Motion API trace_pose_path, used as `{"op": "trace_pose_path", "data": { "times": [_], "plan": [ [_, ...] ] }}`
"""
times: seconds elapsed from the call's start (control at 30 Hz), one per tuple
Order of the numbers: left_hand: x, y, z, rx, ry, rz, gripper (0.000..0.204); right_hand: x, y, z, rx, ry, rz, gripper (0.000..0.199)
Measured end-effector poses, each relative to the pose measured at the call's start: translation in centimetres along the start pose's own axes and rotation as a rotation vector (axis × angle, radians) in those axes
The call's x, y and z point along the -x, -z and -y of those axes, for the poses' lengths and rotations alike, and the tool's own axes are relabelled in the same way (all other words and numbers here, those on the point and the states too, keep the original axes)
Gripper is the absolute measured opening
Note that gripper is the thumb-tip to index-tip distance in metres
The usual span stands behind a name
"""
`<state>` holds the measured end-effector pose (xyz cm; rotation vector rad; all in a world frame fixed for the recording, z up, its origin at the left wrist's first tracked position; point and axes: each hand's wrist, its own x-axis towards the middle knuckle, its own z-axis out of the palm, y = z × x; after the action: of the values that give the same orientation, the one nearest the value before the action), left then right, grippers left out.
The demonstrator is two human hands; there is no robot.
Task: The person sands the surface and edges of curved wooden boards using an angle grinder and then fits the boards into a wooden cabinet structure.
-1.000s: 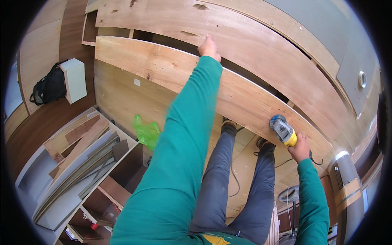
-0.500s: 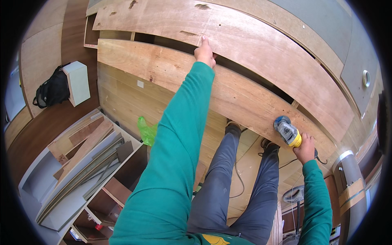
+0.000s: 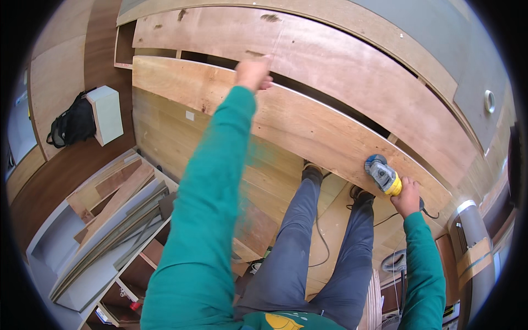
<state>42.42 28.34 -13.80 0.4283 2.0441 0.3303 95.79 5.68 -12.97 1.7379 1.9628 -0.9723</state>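
Note:
My right hand (image 3: 406, 197) is closed around the yellow body of an angle grinder (image 3: 383, 175). The tool's blue-rimmed disc end is over the near wooden board (image 3: 313, 127), close to its right end; whether the disc touches the wood I cannot tell. A black cord trails from the tool. My left hand (image 3: 254, 72), smeared by motion, is at the far edge of that board, beside the dark gap. Its fingers look partly curled, but their hold is unclear. Beyond the gap lies a wider reddish plywood board (image 3: 341, 66) with dark knots.
Wood offcuts and strips (image 3: 118, 220) fill an open cabinet at lower left. A black backpack (image 3: 74, 122) is beside a pale box (image 3: 106, 114). A tape roll (image 3: 489, 101) lies on the grey sheet at far right. Cord runs across the floor near my feet.
My left hand and arm have moved left along the board's far edge. A pale strip now shows along that edge. The grinder has shifted slightly left with my right hand.

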Motion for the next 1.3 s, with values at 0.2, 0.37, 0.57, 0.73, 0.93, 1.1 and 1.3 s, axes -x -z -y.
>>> {"op": "trace_pose_path", "data": {
  "times": [0.2,0.37,0.57,0.73,0.93,1.1,1.3],
  "plan": [
    [0.7,7.4,15.4,0.172,-0.057,-0.281,0.055,-0.6,0.1,0.2,-0.026,0.008,0.006,0.059],
    [4.3,-1.8,25.4,0.619,0.447,-0.092,0.094,-0.5,0.2,0.1,-0.039,-0.019,0.003,0.057],
    [6.9,-10.5,25.3,1.112,0.382,0.135,0.08,1.8,1.8,0.5,-0.113,-0.069,-0.03,0.056],
    [8.4,-7.6,26.5,0.886,0.275,0.104,0.065,8.4,7.1,0.5,-0.301,-0.157,-0.107,0.055],
    [11.9,-4.3,20.5,0.626,0.15,-0.043,0.046,19.0,12.3,-1.6,-0.74,-0.425,-0.342,0.051],
    [14.1,-4.4,11.6,0.436,0.073,-0.175,0.045,28.3,12.9,-6.4,-0.869,-0.647,-0.583,0.046],
    [14.6,-5.6,6.2,0.374,0.018,-0.267,0.048,33.1,9.5,-9.7,-0.967,-0.775,-0.599,0.047]
  ]
}}
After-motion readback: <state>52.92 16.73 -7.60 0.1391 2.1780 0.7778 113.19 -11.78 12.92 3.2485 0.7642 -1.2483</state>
